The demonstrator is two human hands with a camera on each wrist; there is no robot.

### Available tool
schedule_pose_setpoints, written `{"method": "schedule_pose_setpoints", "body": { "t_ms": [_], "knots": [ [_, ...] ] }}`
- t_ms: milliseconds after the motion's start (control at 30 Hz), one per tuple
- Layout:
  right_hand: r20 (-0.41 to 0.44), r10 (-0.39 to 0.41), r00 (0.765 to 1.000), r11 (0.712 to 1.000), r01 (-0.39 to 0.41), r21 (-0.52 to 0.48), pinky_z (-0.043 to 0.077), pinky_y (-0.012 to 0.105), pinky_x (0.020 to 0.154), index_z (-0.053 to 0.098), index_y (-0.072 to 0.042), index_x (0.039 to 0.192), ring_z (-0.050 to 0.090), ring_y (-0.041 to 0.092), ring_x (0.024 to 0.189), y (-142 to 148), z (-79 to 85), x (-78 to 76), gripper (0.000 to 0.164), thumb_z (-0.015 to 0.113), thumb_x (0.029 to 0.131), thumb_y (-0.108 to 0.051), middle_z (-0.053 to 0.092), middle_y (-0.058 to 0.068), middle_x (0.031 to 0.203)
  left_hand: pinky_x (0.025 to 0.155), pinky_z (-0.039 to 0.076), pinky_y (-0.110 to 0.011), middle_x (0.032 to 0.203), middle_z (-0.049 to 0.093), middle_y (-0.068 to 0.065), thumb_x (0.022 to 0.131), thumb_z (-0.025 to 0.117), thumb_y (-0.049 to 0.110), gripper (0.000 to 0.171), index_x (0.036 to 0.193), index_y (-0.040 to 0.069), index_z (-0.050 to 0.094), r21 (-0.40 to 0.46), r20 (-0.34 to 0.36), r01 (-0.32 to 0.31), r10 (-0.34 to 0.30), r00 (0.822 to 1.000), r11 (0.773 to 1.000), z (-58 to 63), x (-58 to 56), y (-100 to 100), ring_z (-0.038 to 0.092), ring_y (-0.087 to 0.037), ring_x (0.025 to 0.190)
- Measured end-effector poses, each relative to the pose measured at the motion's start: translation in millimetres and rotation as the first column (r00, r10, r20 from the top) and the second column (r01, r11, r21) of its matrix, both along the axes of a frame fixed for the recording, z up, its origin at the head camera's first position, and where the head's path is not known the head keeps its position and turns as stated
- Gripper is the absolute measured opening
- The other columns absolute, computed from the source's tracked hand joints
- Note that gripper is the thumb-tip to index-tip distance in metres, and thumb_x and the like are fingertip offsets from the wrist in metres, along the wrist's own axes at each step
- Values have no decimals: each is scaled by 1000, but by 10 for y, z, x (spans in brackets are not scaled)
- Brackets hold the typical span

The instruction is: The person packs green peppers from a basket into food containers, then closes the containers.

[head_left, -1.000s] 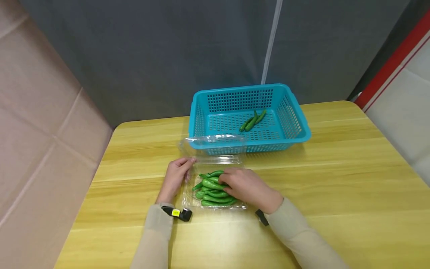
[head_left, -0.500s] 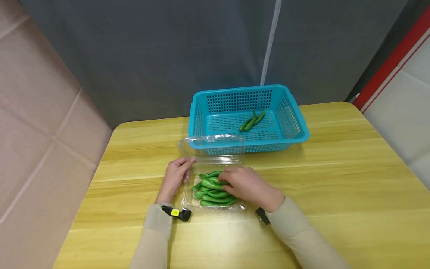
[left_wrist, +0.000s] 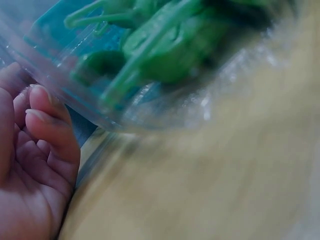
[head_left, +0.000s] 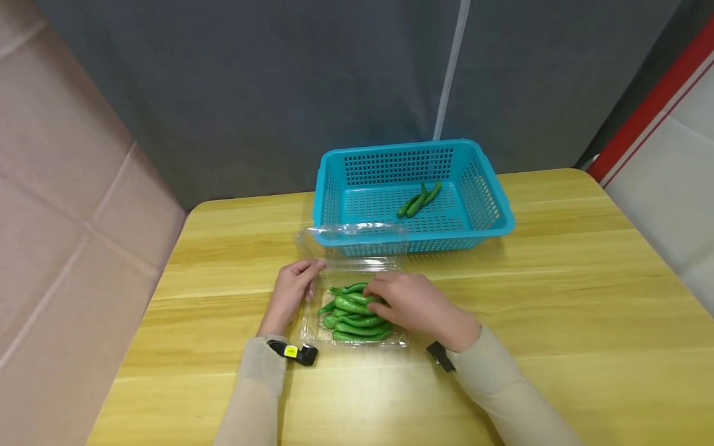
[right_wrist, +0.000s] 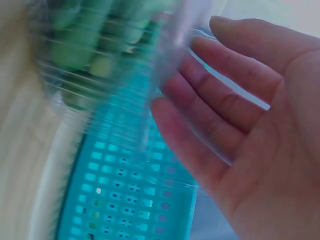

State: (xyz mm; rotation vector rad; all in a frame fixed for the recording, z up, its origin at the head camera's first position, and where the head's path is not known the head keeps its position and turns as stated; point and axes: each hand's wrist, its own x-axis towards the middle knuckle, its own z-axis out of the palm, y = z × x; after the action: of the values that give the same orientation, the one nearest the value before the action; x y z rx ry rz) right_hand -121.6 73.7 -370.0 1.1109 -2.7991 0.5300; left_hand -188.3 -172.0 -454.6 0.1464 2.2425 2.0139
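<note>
Several green chili peppers (head_left: 357,329) lie in a clear plastic clamshell box (head_left: 312,337), its lid (head_left: 357,241) raised at the far side. At the box's left wall, my left hand (head_left: 289,292) pinches the edge between thumb and fingers. My right hand (head_left: 413,303) reaches over the box's right side, fingers bent loosely above the peppers. In the right wrist view the right hand (right_wrist: 240,105) has its thumb apart from the fingers, and no pepper shows in its palm; the fingertips are partly behind the plastic wall. The left wrist view shows curled left fingers (left_wrist: 52,120) at the plastic.
Behind the box stands a blue perforated basket (head_left: 491,232) with a few green peppers (head_left: 417,203) on its floor. The raised lid overlaps the basket's front wall. All sits on a wooden table (head_left: 569,297), with a dark grey cloth (head_left: 279,105) behind it.
My right hand has drawn slightly to the right, uncovering a bit more of the peppers under its fingers. The left hand, box and basket have stayed in place.
</note>
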Motion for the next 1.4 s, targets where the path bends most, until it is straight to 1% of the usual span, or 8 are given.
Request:
{"method": "schedule_pose_setpoints", "body": {
  "t_ms": [167,300,467,567,900,1133,1333,1400],
  "knots": [
    [-58,11,998,1000,-13,-26,49,26,64,66,-15,95,57,8,77,34,92,36,18,64,82,-27,60,-5,89,34,33,-21,49,43,0,83,60,40,45,103,0,64,3,17,5,-5,1000,1000,16,9,11,39,-8,40],
    [-99,19,995,998,-26,-63,48,25,61,65,-14,94,56,7,74,82,195,68,18,65,81,-27,60,-4,88,35,34,-21,49,44,-1,85,60,34,42,104,-3,63,20,27,19,-19,999,1000,96,37,22,39,-8,40],
    [-109,2,994,996,-11,-89,48,23,65,65,-16,98,56,6,77,165,329,90,19,65,82,-26,60,-6,91,36,36,-22,49,43,-2,88,58,28,37,102,-6,62,3,5,23,-23,1000,1000,219,94,38,40,-9,41],
    [-105,-19,994,995,9,-99,48,22,67,65,-16,99,55,5,79,220,390,95,19,64,83,-26,60,-8,92,37,36,-22,50,43,-1,88,57,27,36,103,-6,62,0,2,24,-24,1000,1000,232,106,34,40,-9,41],
    [-172,-73,982,984,42,-173,47,19,63,64,-16,91,56,3,73,408,521,117,13,66,82,-24,58,-11,82,36,35,-22,51,44,-2,83,61,37,41,101,0,65,4,17,-7,7,1000,1000,27,39,1,40,-9,41],
    [-249,-85,965,963,15,-268,48,19,62,64,-13,89,54,2,71,543,552,79,9,63,84,-20,60,-9,81,34,33,-21,51,44,0,82,61,39,42,101,3,66,7,14,-17,17,1000,1000,-10,35,18,39,-8,41],
    [-312,-112,943,917,-22,-398,46,19,59,64,-9,86,55,5,67,630,553,5,34,45,92,-36,60,-5,78,35,33,-22,51,43,-1,82,61,40,42,100,2,66,17,11,-21,21,1000,1000,-8,29,15,39,-8,40],
    [-327,-145,934,909,-5,-416,45,17,59,64,-9,86,55,6,67,657,539,-21,33,46,92,-36,61,-5,78,35,32,-22,51,43,-2,81,62,40,42,99,3,67,17,12,-27,27,1000,999,-7,28,13,39,-9,40]
  ]
}}
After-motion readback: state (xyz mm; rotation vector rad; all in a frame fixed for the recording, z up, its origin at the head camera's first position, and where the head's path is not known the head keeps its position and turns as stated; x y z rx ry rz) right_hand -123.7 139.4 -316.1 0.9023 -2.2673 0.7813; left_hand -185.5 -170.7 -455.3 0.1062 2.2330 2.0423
